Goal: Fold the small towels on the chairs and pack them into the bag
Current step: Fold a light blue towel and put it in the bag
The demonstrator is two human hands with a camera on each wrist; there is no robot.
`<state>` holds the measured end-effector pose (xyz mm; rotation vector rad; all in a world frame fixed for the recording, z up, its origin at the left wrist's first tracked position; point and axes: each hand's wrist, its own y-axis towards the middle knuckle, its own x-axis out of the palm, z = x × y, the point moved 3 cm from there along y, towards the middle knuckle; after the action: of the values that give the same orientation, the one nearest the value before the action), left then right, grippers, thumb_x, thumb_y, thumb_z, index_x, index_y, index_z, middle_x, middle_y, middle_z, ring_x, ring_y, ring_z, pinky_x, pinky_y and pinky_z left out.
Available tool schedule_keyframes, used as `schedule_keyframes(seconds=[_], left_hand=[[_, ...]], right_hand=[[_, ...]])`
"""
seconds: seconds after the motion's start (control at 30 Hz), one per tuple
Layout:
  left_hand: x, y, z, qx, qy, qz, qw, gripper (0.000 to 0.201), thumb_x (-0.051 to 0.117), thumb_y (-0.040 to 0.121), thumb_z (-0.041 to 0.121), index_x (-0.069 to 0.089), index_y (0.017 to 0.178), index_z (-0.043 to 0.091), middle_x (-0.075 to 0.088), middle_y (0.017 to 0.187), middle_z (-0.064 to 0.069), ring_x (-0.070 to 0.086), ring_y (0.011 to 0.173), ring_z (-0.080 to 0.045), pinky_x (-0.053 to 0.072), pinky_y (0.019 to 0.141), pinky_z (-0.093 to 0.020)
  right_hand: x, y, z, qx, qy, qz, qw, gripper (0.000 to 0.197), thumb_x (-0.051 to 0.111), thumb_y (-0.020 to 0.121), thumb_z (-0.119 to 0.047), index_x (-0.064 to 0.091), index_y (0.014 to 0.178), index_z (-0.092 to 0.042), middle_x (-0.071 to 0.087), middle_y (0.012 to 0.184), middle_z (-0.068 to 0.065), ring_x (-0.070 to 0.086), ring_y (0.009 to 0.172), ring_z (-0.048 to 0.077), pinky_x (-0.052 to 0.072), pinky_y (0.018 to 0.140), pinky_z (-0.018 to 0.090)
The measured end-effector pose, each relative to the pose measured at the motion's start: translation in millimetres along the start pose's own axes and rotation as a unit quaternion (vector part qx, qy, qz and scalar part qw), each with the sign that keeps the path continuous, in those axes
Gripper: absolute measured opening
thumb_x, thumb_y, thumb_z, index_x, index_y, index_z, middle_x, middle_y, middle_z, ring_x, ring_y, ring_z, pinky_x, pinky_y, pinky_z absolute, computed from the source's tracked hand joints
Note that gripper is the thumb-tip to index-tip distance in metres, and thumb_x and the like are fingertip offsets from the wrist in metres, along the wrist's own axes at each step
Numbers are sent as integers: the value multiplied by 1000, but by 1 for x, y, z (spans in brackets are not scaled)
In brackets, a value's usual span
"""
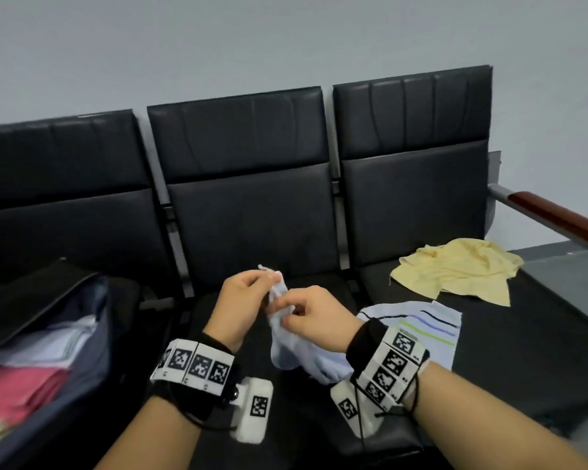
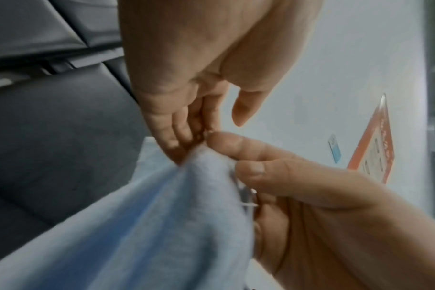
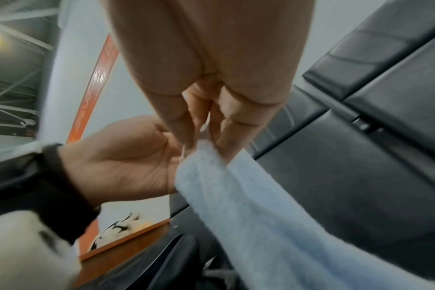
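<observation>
A pale blue towel (image 1: 287, 347) hangs bunched over the middle chair seat (image 1: 252, 239), held up between both hands. My left hand (image 1: 250, 291) grips its top corner with curled fingers; in the left wrist view the left hand (image 2: 186, 127) has its fingertips on the towel (image 2: 162, 225) and its thumb stands apart. Just below and to the right, my right hand (image 1: 306, 315) pinches the same edge. The right wrist view shows the right hand (image 3: 204, 135) with thumb and fingers closed on the towel (image 3: 249, 196). The open dark bag (image 1: 92, 320) sits on the left seat.
A white towel with coloured stripes (image 1: 435, 329) lies flat on the right seat, with a crumpled yellow towel (image 1: 455, 271) behind it. Folded pink cloth (image 1: 21, 385) and pale cloths lie in the bag. A wooden armrest (image 1: 557, 215) bounds the right end.
</observation>
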<state>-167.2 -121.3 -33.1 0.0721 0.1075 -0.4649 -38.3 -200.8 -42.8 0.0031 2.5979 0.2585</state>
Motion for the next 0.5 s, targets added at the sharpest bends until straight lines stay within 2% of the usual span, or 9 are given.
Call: schedule_keyframes(seconds=[0.07,0.1,0.2,0.27,0.3,0.37,0.4,0.43,0.5], left_hand=[[-27,-11,-10,24,4,67,997,10,69,88,9,74,79,8,72,77,-9,65,74,-15,51,65,-26],[-38,-16,-14,27,-5,84,996,10,70,85,2,73,79,9,71,77,-5,65,74,-13,51,64,-23],[-69,-33,-15,54,-14,75,996,25,65,80,-12,66,78,13,70,79,1,65,79,-11,51,71,-21],[-84,-44,-8,87,9,43,995,27,65,75,-7,64,72,20,64,74,5,59,76,-8,48,71,-19],[-90,-49,-4,101,22,27,994,27,64,73,-4,63,69,23,61,73,3,56,75,-9,45,70,-19],[-99,-57,5,127,36,4,991,30,60,72,-6,60,66,23,57,71,3,52,73,-8,43,68,-18],[-104,-61,9,138,33,-2,990,30,57,70,-8,58,65,22,58,71,4,53,72,-7,44,66,-17],[-108,-65,14,146,29,-7,989,29,55,69,-8,57,64,21,58,71,2,54,72,-7,45,66,-16],[-117,-71,21,158,20,-14,987,28,53,66,-6,57,63,21,58,73,-3,55,73,-13,46,68,-18]], right_hand=[[27,1,-9,-18,-4,-66,998,24,62,86,-11,77,99,-24,69,78,-25,63,77,-8,44,74,9],[34,4,-11,-14,13,-78,997,19,64,85,-14,77,93,-25,72,79,-17,65,76,-3,48,74,12],[36,17,-14,40,142,5,989,9,66,86,-11,73,83,-16,73,81,10,69,75,19,56,70,32],[34,28,-14,51,133,82,986,14,65,89,-8,70,96,-19,72,92,8,69,86,18,56,75,34],[36,33,-15,52,104,88,989,26,65,90,-8,67,112,-22,70,106,3,67,98,15,55,84,31],[49,41,-20,63,86,35,994,50,62,93,-10,51,140,-24,60,133,-1,56,123,10,45,106,30],[57,44,-23,73,106,-4,992,56,61,95,-10,43,147,-23,55,141,-1,50,130,11,40,112,32],[66,47,-25,82,141,-40,986,57,59,96,-10,40,149,-21,54,143,0,49,132,12,38,113,34],[80,51,-28,97,223,-89,966,48,56,97,-8,47,144,-16,62,134,4,57,123,15,44,107,34]])
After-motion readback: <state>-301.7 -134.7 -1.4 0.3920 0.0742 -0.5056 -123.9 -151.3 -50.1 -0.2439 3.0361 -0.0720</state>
